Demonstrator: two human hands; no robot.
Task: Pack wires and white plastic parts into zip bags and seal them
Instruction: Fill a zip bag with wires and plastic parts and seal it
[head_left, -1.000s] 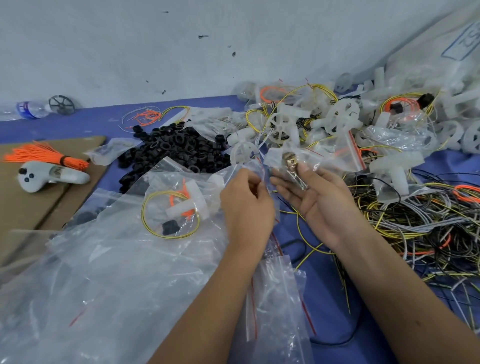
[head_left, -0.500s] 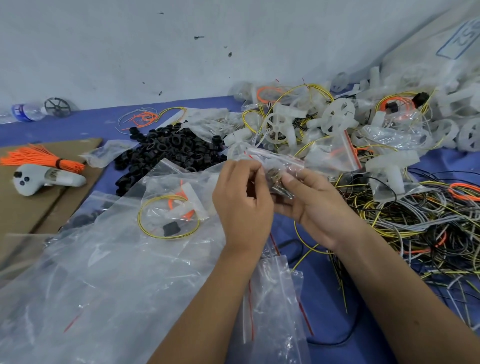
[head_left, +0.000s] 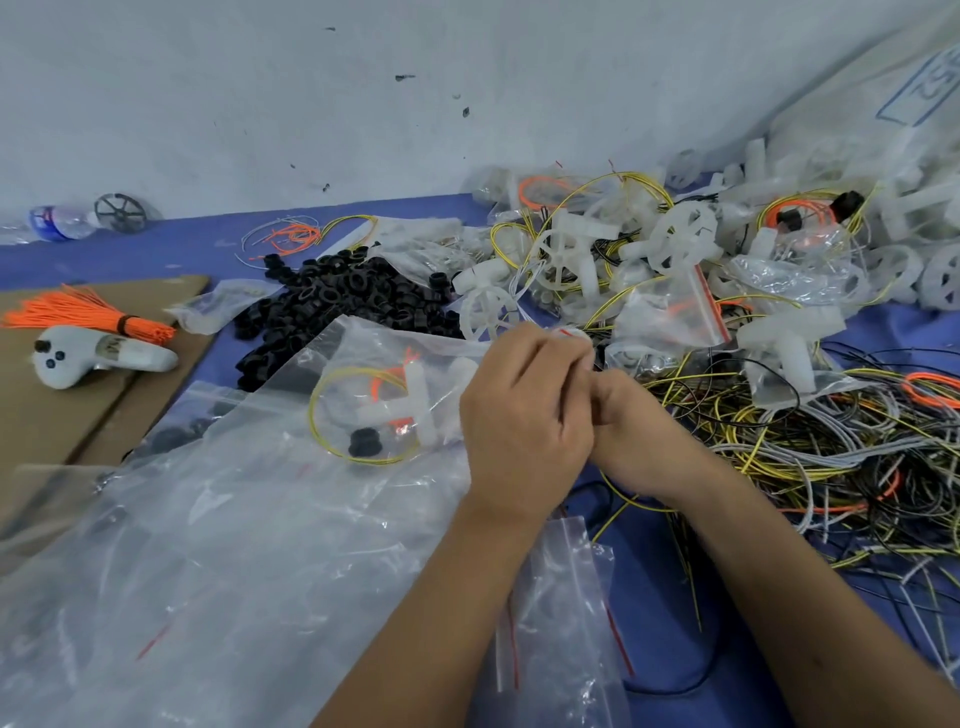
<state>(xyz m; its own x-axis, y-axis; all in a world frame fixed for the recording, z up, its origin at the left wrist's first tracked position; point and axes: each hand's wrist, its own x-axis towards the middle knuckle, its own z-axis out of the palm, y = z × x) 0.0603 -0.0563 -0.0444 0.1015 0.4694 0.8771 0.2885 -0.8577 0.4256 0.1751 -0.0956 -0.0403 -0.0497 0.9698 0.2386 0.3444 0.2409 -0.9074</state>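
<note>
Hands: our left hand (head_left: 524, 410) and right hand (head_left: 631, 426) were pressed together over the blue table (head_left: 649, 587), fingers curled round a small zip bag (head_left: 574, 332) of which only a scrap of clear film with a red line showed at the fingertips.
Grip: both hands were pinching that bag; we could not tell what was in it, nor whether its strip was closed.
Step, as we judged it: closing or pressing the seal of the small bag.
Done so far: one packed bag (head_left: 384, 410) lay just left of our left hand on the heap of large clear bags (head_left: 218, 545), holding a yellow wire loop, orange wire, a white plastic part and a black ring. More filled bags (head_left: 670, 306) lay among the white parts beyond our hands.
Left to do: a great deal, we judged. The tangle of loose wires (head_left: 821, 447) on our right, the pile of white plastic parts (head_left: 685, 244) against the wall and the heap of black rings (head_left: 343, 301) were still unpacked.
Spare bags: empty zip bags (head_left: 561, 613) lay under our forearms.
</note>
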